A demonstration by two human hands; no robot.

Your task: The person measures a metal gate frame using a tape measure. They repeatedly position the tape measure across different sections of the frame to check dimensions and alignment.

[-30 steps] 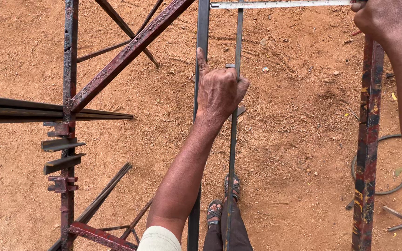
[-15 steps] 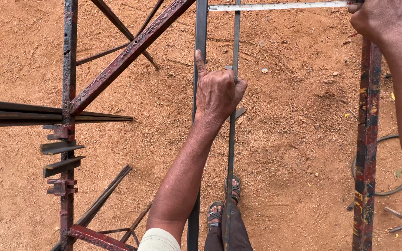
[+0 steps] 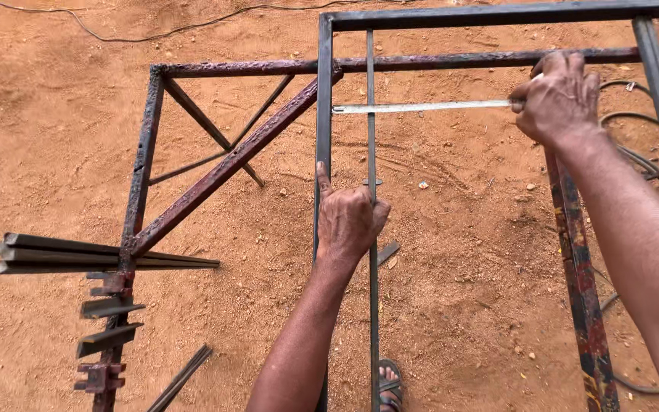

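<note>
Head view shows the left hand (image 3: 348, 221) wrapped around a thin metal bar (image 3: 371, 137), stiff and likely heavy, best gripped mid-length, while the right hand (image 3: 558, 99) pinches a bendy tape measure (image 3: 421, 107) stretched across the frame (image 3: 497, 14).

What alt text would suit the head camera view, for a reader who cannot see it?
A left hand grips a thin vertical bar of a dark metal frame, while the right hand stretches a measuring tape across it. Below lie reddish soil and a rusty frame.
</note>
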